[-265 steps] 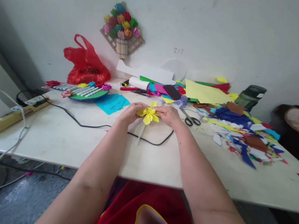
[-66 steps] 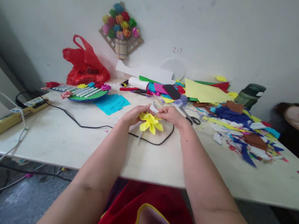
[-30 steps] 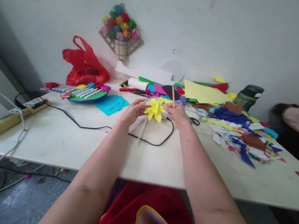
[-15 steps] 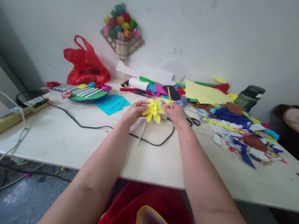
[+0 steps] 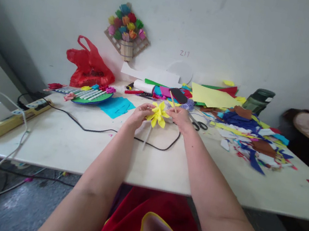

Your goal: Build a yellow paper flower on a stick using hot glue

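A yellow paper flower (image 5: 158, 114) on a pale stick (image 5: 146, 139) is held up over the white table (image 5: 77, 145). My left hand (image 5: 138, 115) pinches the flower from its left side. My right hand (image 5: 181, 119) is closed round a thin wooden stick (image 5: 172, 100) that slants up and to the left, its lower end close to the flower's petals. Both hands meet over the middle of the table, just beyond a looping black cable (image 5: 155, 146).
Scissors (image 5: 197, 124) lie right of my right hand. Coloured paper sheets and scraps (image 5: 247, 132) cover the back right. A turquoise sheet (image 5: 116, 106), a green plate with craft pieces (image 5: 89, 95) and a red bag (image 5: 89, 65) lie at the left. A power strip (image 5: 4, 121) sits at the left edge.
The flower went from lying low between the hands to being raised upright. My right hand picked up the wooden stick and now tilts it more to the left by the petals.
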A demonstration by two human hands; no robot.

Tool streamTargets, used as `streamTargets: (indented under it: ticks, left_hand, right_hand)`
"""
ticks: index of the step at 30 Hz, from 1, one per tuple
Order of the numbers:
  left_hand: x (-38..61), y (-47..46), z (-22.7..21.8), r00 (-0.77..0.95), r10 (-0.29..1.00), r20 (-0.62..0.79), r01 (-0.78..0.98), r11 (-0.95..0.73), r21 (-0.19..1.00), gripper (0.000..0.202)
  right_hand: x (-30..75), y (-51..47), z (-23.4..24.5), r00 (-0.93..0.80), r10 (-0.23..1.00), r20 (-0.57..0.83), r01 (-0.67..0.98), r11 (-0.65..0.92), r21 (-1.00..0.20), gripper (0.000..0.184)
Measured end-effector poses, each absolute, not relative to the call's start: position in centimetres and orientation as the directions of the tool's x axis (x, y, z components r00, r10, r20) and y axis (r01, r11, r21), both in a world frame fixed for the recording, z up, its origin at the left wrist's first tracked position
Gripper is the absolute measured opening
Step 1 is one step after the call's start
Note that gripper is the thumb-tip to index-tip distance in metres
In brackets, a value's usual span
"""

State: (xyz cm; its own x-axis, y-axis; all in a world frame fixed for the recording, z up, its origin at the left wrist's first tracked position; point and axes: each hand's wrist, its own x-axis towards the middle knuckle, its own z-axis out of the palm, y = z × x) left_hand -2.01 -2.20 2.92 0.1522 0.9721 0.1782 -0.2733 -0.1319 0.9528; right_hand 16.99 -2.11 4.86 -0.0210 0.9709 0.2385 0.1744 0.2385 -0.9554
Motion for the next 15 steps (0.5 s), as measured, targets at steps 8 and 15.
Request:
streamTargets:
  ticks: [8, 15]
  left_hand:
    - [-2.00, -2.28, 2.95, 0.150, 0.974, 0.172, -0.264, -0.128, 0.956, 0.031]
    - [-2.13, -2.13, 3.15, 0.085, 0.982, 0.168, -0.250, -0.142, 0.958, 0.030]
  right_hand:
    - [16.86, -2.05, 4.77, -0.019, 0.969, 0.244, 0.216, 0.243, -0.946, 0.022]
    - [17.10, -2.53, 5.31, -0.055, 0.968, 0.246, 0.252, 0.252, -0.935, 0.021]
